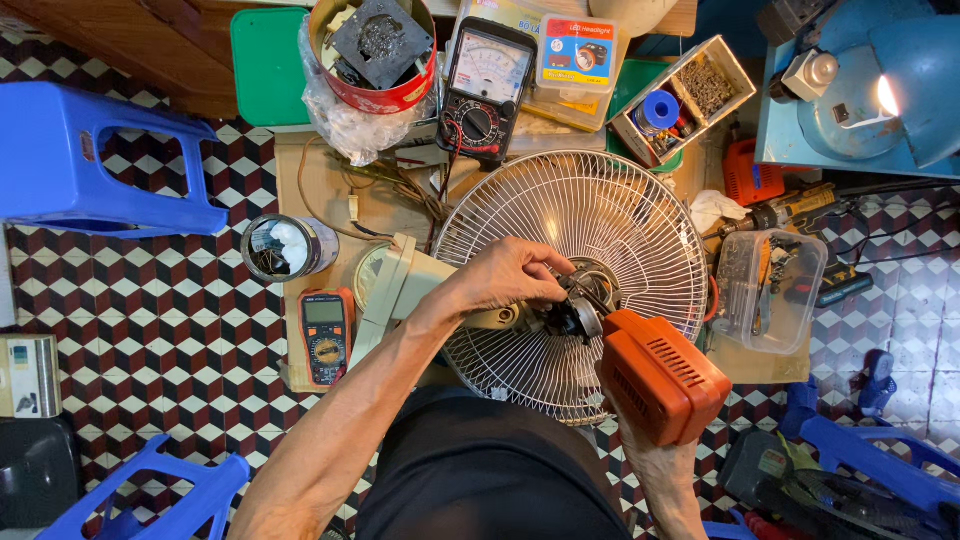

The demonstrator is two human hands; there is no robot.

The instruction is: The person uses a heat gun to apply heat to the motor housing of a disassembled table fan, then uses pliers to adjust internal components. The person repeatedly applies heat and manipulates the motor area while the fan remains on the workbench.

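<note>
A cream table fan lies on its side on a board, its round wire guard [600,210] facing up. My left hand [510,275] grips the dark motor part [578,305] at the middle of the guard, fingers curled around it. My right hand [650,455] holds an orange power tool [660,375] whose front end points at that same motor part. Most of my right hand is hidden behind the tool's body.
An analog meter [485,85] and a red tin [380,50] sit behind the fan. A small orange multimeter [325,335] and a metal can [285,247] lie to the left. A clear box of parts [770,290] lies to the right. Blue stools [90,160] stand around on the checkered floor.
</note>
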